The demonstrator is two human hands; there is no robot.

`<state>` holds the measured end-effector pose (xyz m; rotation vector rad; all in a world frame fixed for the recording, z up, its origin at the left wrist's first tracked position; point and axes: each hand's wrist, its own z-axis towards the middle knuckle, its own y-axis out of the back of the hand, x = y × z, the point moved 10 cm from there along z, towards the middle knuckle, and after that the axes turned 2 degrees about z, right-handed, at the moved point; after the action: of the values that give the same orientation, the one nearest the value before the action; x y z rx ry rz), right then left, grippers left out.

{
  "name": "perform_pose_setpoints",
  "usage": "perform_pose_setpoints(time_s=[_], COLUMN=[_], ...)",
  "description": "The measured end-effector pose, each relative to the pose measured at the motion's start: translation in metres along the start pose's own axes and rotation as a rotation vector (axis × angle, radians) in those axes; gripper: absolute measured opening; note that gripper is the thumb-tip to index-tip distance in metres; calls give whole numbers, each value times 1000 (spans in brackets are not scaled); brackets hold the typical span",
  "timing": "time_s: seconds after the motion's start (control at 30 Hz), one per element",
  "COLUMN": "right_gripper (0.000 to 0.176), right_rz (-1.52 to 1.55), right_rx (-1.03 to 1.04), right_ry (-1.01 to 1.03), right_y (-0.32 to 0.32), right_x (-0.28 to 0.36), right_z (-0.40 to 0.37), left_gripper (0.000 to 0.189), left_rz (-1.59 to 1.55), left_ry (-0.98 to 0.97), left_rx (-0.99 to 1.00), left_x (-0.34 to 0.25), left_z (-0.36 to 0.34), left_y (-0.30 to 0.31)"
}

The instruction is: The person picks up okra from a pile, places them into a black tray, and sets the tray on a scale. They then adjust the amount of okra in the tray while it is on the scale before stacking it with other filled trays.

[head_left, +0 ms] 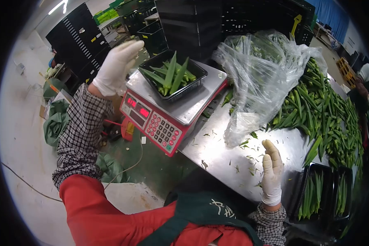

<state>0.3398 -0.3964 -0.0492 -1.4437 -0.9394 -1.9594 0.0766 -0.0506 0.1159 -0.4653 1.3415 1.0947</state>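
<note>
My left hand (115,67), in a whitish glove, is raised beside the left end of a red digital scale (151,125). Its fingers are stretched out and nothing shows in them. On the scale's metal pan (207,82) sits a black plastic tray (177,96) with several green okra pods (171,76) lying in it. Red digits glow on the display, too blurred to read surely. My right hand (272,174), gloved too, hovers by the steel table (209,141) with fingers extended and holds nothing visible. Scraps of okra lie close to it.
A big okra heap (315,110) covers the table's right, partly under a clear plastic bag (262,69). Two black trays (301,192) of okra stand at the lower right. Black crates (188,28) are stacked behind. Another person (365,82) is at the far right edge.
</note>
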Motion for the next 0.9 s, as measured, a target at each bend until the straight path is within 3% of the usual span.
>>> perform_pose_setpoints(time_s=[0.07,0.13,0.2,0.27,0.47,0.6,0.73,0.8,0.87,0.9], right_gripper=[43,42,41,41,41,39,37,37,36,36], right_rz=[24,32,28,42,-6,-70,-120,-106,-127,-136], right_rx=[5,-3,-5,-12,1,31,14,26,30,30], right_ry=[-4,-22,-50,-111,-144,-113,-110,-114,-111,-121], right_y=[-2,-3,-4,-7,-19,-23,-15,-20,-21,-23], right_x=[0,-1,-5,-6,-3,-7,-11,-9,-11,-11], right_z=[1,1,0,-1,1,4,4,6,10,12], left_gripper=[47,43,38,35,29,36,41,42,49,47], left_rz=[226,211,433,726,967,1240,1485,1375,1078,957], left_ry=[-195,-76,-168,-530,-844,-981,-797,-285,-202,-272], left_rx=[11,-103,-17,25,316,312,17,279,256,233], left_x=[-7,-20,-18,-36,-26,10,17,54,59,48], left_z=[11,11,20,17,4,7,26,43,36,36], left_y=[16,3,-8,-32,-110,-122,-83,-69,-58,-52])
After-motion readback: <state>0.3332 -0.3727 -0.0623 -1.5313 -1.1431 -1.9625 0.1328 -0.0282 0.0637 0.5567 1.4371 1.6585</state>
